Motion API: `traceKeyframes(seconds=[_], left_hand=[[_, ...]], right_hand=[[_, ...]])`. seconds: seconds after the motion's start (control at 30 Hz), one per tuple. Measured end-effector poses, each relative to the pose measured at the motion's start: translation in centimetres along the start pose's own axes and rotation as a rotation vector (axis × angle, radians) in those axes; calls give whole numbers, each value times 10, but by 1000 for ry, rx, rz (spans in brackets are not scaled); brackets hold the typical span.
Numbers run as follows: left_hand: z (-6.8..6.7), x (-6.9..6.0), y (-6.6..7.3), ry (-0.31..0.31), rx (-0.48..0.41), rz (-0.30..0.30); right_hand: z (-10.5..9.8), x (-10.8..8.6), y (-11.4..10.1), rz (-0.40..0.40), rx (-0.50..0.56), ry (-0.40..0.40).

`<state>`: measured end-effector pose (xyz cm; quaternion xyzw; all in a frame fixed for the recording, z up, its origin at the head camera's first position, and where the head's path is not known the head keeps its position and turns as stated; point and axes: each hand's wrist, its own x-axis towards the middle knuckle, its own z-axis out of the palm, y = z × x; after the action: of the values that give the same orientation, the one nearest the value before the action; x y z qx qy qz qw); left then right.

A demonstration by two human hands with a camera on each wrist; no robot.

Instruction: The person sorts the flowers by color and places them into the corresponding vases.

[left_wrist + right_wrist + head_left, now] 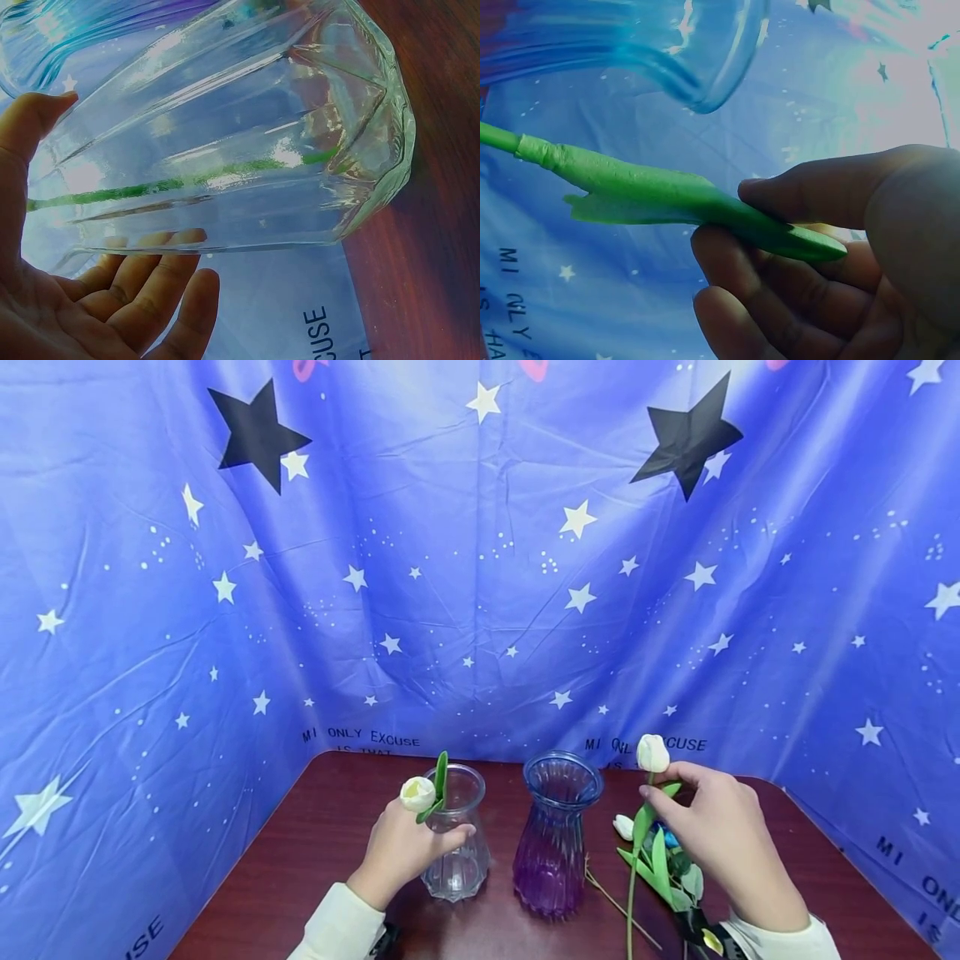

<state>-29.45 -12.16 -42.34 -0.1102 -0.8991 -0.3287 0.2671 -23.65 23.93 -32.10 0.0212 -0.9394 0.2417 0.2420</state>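
The clear glass vase (455, 872) stands upright with a white tulip (417, 793) in it; the green stem (112, 195) shows through the glass in the left wrist view. My left hand (405, 852) holds this vase near its neck, thumb on one side and fingers (161, 281) on the other. To the right, my right hand (723, 827) pinches another white tulip (653, 753) just below the bloom, its stem hanging down. In the right wrist view, thumb and fingers (739, 262) grip its green leaf (652, 191).
Between the hands a blue and purple glass vase (551, 852) stands upright on the dark red table (300, 860). More flowers lie by my right wrist, among them a white tulip (623, 827) and green leaves (660, 868). A thin stem (618, 906) lies beside them. Star-patterned blue cloth (480, 610) surrounds the table.
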Motion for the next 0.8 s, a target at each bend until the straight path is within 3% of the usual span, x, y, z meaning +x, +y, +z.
traceKeyframes(seconds=[0.8], left_hand=[[-1,0,1,0,9,3]], right_hand=[[-19,-19,-22,-71,87,196]])
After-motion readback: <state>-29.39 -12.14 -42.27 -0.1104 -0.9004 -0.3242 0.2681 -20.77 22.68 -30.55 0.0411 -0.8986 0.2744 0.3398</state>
